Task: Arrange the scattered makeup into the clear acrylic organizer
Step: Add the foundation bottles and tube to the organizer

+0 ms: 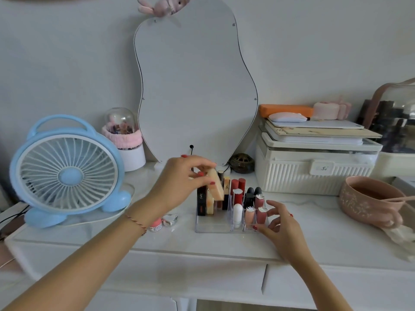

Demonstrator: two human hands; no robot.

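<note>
Starting at the far left, we see a blue desk fan [67,173] standing on the white table [157,241], well left of our left hand [179,180]. Just below that wrist lie a small pink jar [155,225] and a heart-shaped silver compact [170,219], both outside the organizer. Our left hand pinches a peach-coloured lipstick box [216,185], tilted, above the back-left part of the clear acrylic organizer [211,227]. Beneath the hand, black and gold lipstick boxes [201,202] stand upright in that section. Right of them, red tubes [238,187], a white stick [237,215] and pink glosses [260,212] fill the small compartments. Our right hand [280,223], fingers relaxed and spread, touches the organizer's front-right corner. Well right of it sits a pink bowl [368,203].
</note>
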